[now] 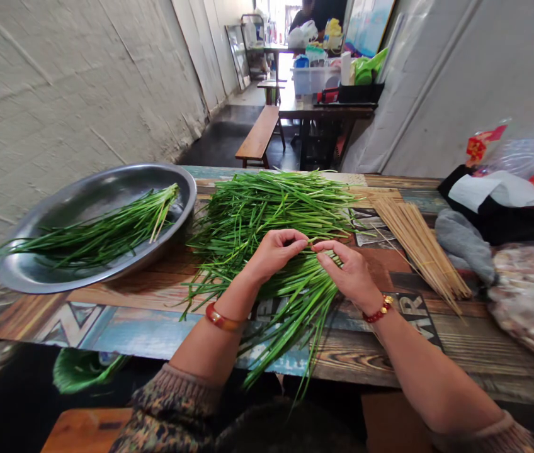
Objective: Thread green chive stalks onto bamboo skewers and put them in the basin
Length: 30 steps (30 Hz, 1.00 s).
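Note:
A thick pile of garlic chives (267, 204) lies across the middle of the table. In front of it a looser bunch of garlic chives (295, 318) fans toward me, its leaf tips hanging over the near edge. My left hand (279, 251), with an amber bangle at the wrist, pinches thin chive stems between thumb and forefinger. Close beside it, my right hand (349, 274) is closed on the stem ends of the bunch, fingertips almost meeting the left ones. Whether a thin skewer is between the fingers cannot be made out.
Left stands a steel basin (111, 176) holding chives (106, 229) with skewer ends showing. Bamboo skewers (422, 245) lie right of the pile, near a grey cloth (465, 242) and a filled plastic bag (531, 296). Behind are a bench (258, 132) and a loaded table (323, 112); a person is farther back.

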### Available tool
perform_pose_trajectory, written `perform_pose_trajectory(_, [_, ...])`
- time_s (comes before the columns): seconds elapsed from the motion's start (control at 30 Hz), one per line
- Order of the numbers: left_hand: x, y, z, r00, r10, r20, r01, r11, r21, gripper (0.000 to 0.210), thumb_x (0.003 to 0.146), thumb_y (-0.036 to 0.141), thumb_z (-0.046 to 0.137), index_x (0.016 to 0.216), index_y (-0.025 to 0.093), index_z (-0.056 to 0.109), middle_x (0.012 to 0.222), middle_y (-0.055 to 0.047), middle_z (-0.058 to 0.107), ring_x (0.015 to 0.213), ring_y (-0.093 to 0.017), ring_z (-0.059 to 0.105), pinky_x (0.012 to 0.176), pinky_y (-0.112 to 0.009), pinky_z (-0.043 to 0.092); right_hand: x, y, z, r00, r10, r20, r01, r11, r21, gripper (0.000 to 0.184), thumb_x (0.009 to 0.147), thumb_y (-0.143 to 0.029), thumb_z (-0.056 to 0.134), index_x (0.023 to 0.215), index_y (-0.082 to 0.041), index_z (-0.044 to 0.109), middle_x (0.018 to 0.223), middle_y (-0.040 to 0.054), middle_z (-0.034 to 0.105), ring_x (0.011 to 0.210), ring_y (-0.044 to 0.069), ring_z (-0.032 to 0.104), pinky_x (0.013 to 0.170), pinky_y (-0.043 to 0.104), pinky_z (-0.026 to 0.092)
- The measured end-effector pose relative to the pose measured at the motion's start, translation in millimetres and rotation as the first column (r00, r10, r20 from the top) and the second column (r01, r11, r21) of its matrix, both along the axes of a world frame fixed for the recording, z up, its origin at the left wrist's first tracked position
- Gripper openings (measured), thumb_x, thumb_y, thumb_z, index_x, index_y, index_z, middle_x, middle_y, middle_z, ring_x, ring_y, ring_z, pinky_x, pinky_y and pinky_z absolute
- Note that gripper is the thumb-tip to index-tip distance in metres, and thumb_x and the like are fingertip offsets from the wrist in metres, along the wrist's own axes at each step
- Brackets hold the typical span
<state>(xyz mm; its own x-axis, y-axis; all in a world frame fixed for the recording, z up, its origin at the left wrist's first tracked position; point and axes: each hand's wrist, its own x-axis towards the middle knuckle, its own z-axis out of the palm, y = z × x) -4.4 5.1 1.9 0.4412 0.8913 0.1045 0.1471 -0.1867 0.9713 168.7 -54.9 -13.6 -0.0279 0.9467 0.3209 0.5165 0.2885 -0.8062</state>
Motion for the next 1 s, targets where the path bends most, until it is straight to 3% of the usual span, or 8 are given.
perform_pose_trajectory(0.3, [0.6, -2.9, 4.3, 0.999, -0.028, 0.029, 0.03, 0.996, -0.082, 0.028, 0.079, 0.037, 0.061, 0.076, 0.01, 0.066, 0.061, 0.002, 0.053, 0.056, -0.008, 0.039, 0.059, -0.022, 0.032, 0.4, 1.2, -3.6, 1.0, 0.016, -0.008, -0.016, 0.999, 0.04, 0.021, 0.087, -0.029, 0.051, 0.097, -0.022, 0.068, 0.098, 0.0037, 0.074, 0.091, 0.019, 0.068, 0.085, 0.031, 0.051])
perform_pose_trajectory(0.67, [2.6, -3.3, 3.1, 0.998, -0.04, 0.053, 0.046, 0.992, -0.114, 0.029, 0.077, 0.039, 0.063, 0.075, 0.01, 0.065, 0.062, 0.002, 0.051, 0.058, -0.008, 0.039, 0.056, -0.022, 0.029, 1.4, 2.4, -4.8, 1.0, -0.01, -0.022, 0.011, 0.999, 0.042, 0.015, 0.085, -0.028, 0.053, 0.093, -0.02, 0.063, 0.092, 0.0045, 0.071, 0.086, 0.018, 0.066, 0.079, 0.031, 0.05])
perform_pose_trajectory(1.0, [1.4, -3.0, 0.7, 0.995, -0.078, 0.057, 0.087, 0.981, -0.174, 0.028, 0.076, 0.038, 0.064, 0.075, 0.011, 0.066, 0.057, 0.003, 0.047, 0.053, -0.007, 0.034, 0.051, -0.023, 0.02, 2.4, 3.1, -6.7, 1.0, 0.017, -0.026, -0.015, 0.997, 0.076, 0.028, 0.084, -0.028, 0.056, 0.11, -0.02, 0.055, 0.083, 0.0025, 0.068, 0.075, 0.017, 0.064, 0.076, 0.032, 0.05])
